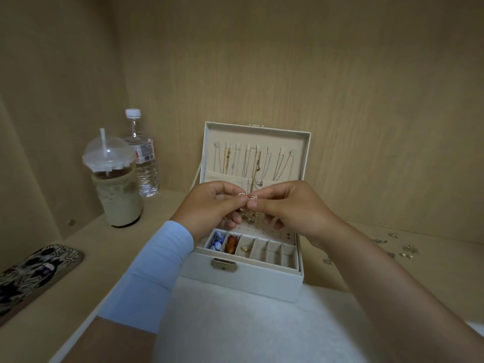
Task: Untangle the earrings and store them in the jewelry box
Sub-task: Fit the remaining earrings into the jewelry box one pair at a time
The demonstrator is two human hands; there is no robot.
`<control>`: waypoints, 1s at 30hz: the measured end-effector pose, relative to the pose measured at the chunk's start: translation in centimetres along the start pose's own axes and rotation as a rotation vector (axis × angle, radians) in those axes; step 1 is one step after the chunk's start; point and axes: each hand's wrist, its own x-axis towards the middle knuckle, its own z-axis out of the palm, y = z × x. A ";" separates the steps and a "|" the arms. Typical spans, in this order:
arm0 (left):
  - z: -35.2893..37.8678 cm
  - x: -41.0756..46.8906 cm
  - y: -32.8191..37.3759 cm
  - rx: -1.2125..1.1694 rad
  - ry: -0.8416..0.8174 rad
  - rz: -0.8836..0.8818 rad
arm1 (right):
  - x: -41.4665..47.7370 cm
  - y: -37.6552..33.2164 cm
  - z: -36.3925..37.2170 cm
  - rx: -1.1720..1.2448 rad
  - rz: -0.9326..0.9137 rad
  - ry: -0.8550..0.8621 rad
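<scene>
A white jewelry box stands open on the wooden shelf, its lid upright with several necklaces hanging inside. Above its tray, my left hand and my right hand meet fingertip to fingertip and pinch a small tangle of gold earrings between them. More earrings sit on the perforated panel just under my hands. The front compartments hold blue beads, orange pieces and a gold ring.
Loose earrings lie scattered on the shelf to the right. An iced coffee cup and a water bottle stand at the back left. A patterned phone lies at the left. A white cloth covers the front.
</scene>
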 end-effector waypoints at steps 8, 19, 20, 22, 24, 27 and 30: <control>-0.4 -0.4 -0.1 0.111 0.009 0.043 | -0.9 -1.0 -2.3 -0.474 -0.011 -0.293; 0.3 -0.8 0.5 0.144 -0.071 0.033 | -0.9 -1.1 -2.6 -0.403 -0.048 -0.216; 0.4 -0.9 0.6 0.148 -0.071 0.032 | -0.8 -1.1 -2.7 -0.321 -0.047 -0.167; 0.7 -1.0 0.6 0.174 -0.071 0.044 | -0.8 -1.1 -2.5 -0.221 -0.039 -0.149; 0.8 -1.1 0.6 0.197 -0.068 0.057 | -0.8 -1.0 -2.2 -0.181 -0.049 -0.156; 0.8 -1.0 0.5 0.245 -0.047 0.069 | -0.7 -0.8 -2.2 -0.183 -0.065 -0.130; 0.9 -1.0 0.6 0.275 -0.068 0.068 | -0.5 -0.5 -2.5 -0.200 -0.063 -0.119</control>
